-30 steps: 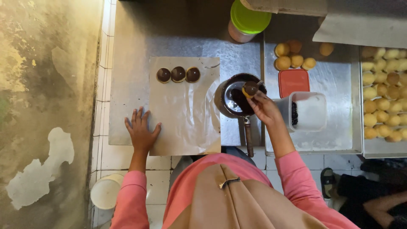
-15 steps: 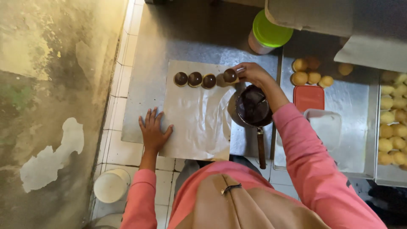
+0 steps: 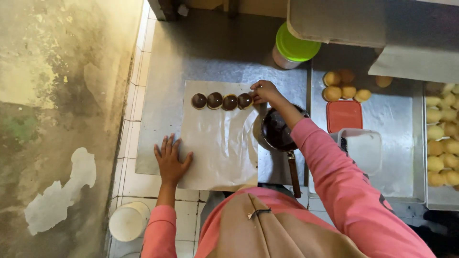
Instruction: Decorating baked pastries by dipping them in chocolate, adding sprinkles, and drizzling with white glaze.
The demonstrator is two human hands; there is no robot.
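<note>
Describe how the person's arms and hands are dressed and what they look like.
Both arms wear long pink sleeves reaching the wrists. The right sleeve bears a small dark marking near the upper arm. The left hand and right hand are bare: no gloves, and no rings or watch that I can make out.

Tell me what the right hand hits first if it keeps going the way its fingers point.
The right hand points left along the row, so it likely meets the nearest chocolate-topped round, which its fingertips already seem to touch.

I see four buns (image 3: 222, 101) in a row on the paper sheet (image 3: 220, 143). The pan (image 3: 277, 131) sits right of it; the tub (image 3: 361, 150) further right.
</note>
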